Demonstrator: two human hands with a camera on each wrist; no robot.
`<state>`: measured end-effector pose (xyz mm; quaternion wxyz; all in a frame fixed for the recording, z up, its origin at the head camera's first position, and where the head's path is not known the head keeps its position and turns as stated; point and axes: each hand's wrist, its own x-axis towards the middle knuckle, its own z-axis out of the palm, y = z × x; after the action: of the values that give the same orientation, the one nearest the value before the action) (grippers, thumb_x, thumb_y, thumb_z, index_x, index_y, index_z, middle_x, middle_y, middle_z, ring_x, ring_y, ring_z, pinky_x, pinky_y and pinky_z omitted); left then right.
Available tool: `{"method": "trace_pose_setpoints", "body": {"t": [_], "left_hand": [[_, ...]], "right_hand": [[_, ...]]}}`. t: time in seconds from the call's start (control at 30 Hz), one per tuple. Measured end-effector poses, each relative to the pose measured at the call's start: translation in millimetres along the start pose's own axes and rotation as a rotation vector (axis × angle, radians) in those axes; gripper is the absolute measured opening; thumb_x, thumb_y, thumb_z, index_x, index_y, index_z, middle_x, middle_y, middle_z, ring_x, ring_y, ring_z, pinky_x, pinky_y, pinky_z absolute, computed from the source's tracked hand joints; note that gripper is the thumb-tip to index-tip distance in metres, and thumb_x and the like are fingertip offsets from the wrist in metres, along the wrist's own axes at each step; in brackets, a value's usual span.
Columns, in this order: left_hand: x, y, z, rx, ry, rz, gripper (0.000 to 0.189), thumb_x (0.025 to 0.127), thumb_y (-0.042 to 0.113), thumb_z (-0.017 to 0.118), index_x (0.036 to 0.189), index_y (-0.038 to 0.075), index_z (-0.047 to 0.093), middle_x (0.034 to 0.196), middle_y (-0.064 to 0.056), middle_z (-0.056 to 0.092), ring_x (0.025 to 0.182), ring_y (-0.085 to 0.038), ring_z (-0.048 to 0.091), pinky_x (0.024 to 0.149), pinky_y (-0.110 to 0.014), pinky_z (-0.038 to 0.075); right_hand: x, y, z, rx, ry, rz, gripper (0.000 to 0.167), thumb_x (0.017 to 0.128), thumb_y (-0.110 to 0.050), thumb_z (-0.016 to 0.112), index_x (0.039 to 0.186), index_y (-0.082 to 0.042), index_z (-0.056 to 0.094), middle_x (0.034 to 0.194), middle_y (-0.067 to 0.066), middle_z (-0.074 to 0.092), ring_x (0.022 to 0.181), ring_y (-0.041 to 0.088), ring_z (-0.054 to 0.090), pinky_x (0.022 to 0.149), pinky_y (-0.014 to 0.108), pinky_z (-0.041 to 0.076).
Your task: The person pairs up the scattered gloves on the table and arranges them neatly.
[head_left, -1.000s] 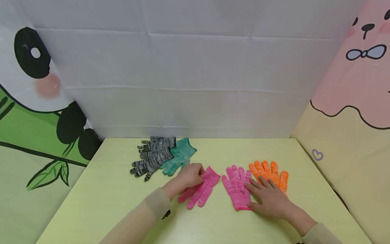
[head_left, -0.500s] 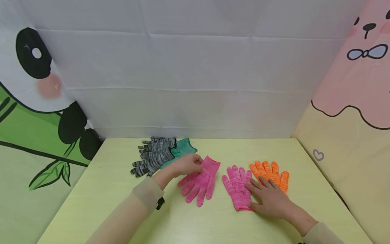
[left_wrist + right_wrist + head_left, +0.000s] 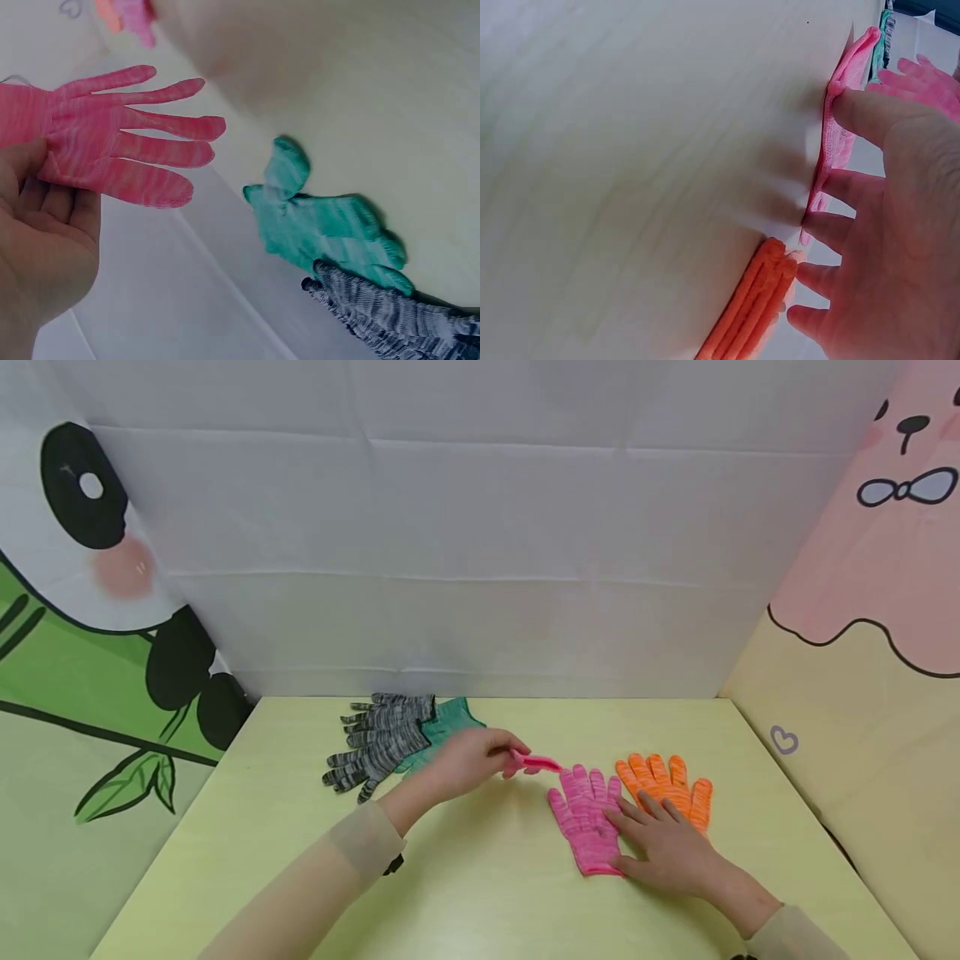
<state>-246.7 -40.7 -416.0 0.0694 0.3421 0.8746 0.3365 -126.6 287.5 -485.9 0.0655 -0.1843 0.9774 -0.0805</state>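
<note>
pink knitted fabric, ribbed and lightly streaked, makes up the five-fingered glove point(image 3: 97, 124) pinched in the left hand point(image 3: 474, 763), thumb on the near face and fingers curled behind. that glove hangs in the air above the pale yellow, smooth-topped bench point(image 3: 480, 902), its fingers spread and pointing away from the cuff in the left wrist view; from the head view it is nearly edge-on, just beyond the fingertips of a second pink streaked knitted glove point(image 3: 587, 831), and whether the two touch i cannot tell. the second one lies flat with its cuff toward the person. the right hand point(image 3: 663, 850) is spread and relaxed, grasping nothing: its thumb rests at the cuff and its nearest fingers along the side of that glove, while the other fingers reach over a bright orange ribbed knitted glove point(image 3: 656, 779) lying just beside, partly hidden under them. on the other side, behind the left hand, a green knitted glove point(image 3: 447, 723) lies partly covered by black-and-grey mottled knitted gloves point(image 3: 382, 752), whose fingers point left. both arms wear beige sleeves point(image 3: 322, 868). a creased white cloth backdrop point(image 3: 480, 527) stands behind the bench, between a green, white and black cartoon-printed panel point(image 3: 75, 685) and a pink and cream cartoon-printed panel point(image 3: 862, 585).
</note>
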Motion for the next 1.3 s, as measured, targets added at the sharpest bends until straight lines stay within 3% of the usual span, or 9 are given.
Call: {"method": "trace_pose_setpoints", "body": {"t": [0.17, 0.37, 0.6, 0.77, 0.93, 1.13, 1.3], "left_hand": [[-17.3, -8.1, 16.8, 0.178, -0.118, 0.107, 0.02, 0.103, 0.018, 0.064, 0.116, 0.025, 0.077, 0.114, 0.013, 0.073, 0.106, -0.009, 0.067, 0.089, -0.029, 0.054], [-40.7, -20.0, 32.7, 0.364, -0.238, 0.184, 0.024, 0.103, 0.016, 0.063, 0.115, 0.03, 0.078, 0.111, 0.02, 0.072, 0.097, -0.006, 0.068, 0.086, -0.027, 0.055], [-58.9, -27.9, 42.3, 0.48, -0.293, 0.27, 0.022, 0.102, 0.016, 0.064, 0.117, 0.027, 0.077, 0.114, 0.018, 0.073, 0.105, -0.004, 0.068, 0.089, -0.024, 0.054], [-66.7, -32.6, 47.7, 0.517, -0.3, 0.329, 0.025, 0.103, 0.013, 0.061, 0.119, 0.024, 0.076, 0.13, 0.011, 0.068, 0.122, -0.008, 0.062, 0.105, -0.028, 0.047], [-79.0, -29.0, 54.7, 0.547, -0.276, 0.321, 0.03, 0.102, 0.016, 0.057, 0.126, 0.023, 0.073, 0.146, 0.004, 0.058, 0.137, -0.017, 0.051, 0.116, -0.039, 0.036], [-99.4, -11.5, 70.9, 0.622, -0.266, 0.25, 0.053, 0.108, 0.048, 0.04, 0.154, 0.025, 0.049, 0.162, -0.002, 0.039, 0.148, -0.03, 0.035, 0.118, -0.048, 0.033], [-108.2, -4.1, 80.2, 0.619, -0.296, 0.218, 0.067, 0.105, 0.064, 0.029, 0.16, 0.026, 0.038, 0.165, -0.005, 0.034, 0.151, -0.035, 0.028, 0.117, -0.056, 0.032]], "right_hand": [[0.6, 1.1, 1.2, -0.003, -0.004, 0.001, 0.077, 0.096, -0.063, 0.058, 0.155, -0.016, 0.048, 0.16, 0.012, 0.04, 0.15, 0.048, 0.024, 0.117, 0.068, 0.018], [0.1, 2.2, 0.6, -0.011, -0.001, 0.0, 0.077, 0.096, -0.064, 0.058, 0.155, -0.016, 0.047, 0.161, 0.012, 0.04, 0.149, 0.048, 0.024, 0.117, 0.068, 0.018], [-0.1, 2.5, 0.3, -0.009, 0.003, 0.0, 0.077, 0.095, -0.063, 0.059, 0.156, -0.017, 0.047, 0.16, 0.012, 0.04, 0.149, 0.047, 0.024, 0.117, 0.068, 0.018], [-0.9, 3.0, 1.2, -0.008, 0.012, -0.001, 0.077, 0.095, -0.063, 0.059, 0.155, -0.016, 0.047, 0.16, 0.012, 0.041, 0.149, 0.047, 0.025, 0.117, 0.068, 0.018], [-1.7, 3.4, 1.9, 0.003, 0.02, -0.009, 0.077, 0.095, -0.063, 0.059, 0.155, -0.015, 0.048, 0.16, 0.012, 0.042, 0.149, 0.048, 0.025, 0.116, 0.068, 0.019], [-1.9, 3.9, 2.1, 0.012, 0.019, -0.01, 0.077, 0.095, -0.063, 0.06, 0.154, -0.015, 0.049, 0.16, 0.012, 0.041, 0.149, 0.048, 0.025, 0.116, 0.069, 0.019], [-1.3, 4.3, 2.1, 0.011, 0.013, -0.01, 0.077, 0.096, -0.063, 0.059, 0.154, -0.015, 0.048, 0.16, 0.012, 0.041, 0.149, 0.048, 0.024, 0.116, 0.069, 0.018]]}}
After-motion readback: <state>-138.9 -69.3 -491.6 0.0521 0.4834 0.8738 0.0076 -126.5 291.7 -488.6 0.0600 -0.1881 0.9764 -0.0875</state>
